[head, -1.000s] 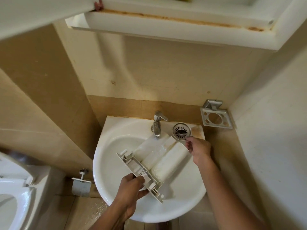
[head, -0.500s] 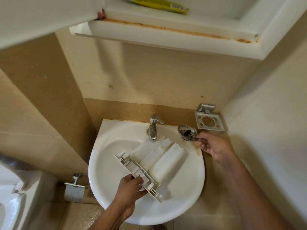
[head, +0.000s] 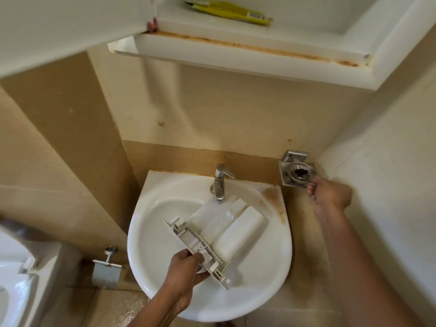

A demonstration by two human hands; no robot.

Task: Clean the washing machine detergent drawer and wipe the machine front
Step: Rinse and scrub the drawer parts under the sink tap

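The white detergent drawer (head: 226,230) lies upside down and slanted in the white sink (head: 151,234), its far end under the tap (head: 219,182). My left hand (head: 186,270) grips the drawer's front panel at the near end. My right hand (head: 330,194) is out at the right wall, its fingertips pinching the rim of a round metal drain strainer (head: 299,173). The strainer rests on the square metal wall holder (head: 286,179).
An open white cabinet (head: 236,57) with a yellow packet (head: 226,9) hangs overhead. A toilet (head: 21,277) stands at the lower left, with a paper holder (head: 106,267) beside it. A brown stain marks the sink's right rim (head: 273,197).
My right hand lifted the strainer off the sink's back rim and carried it right onto the wall holder. My left hand kept hold of the drawer.
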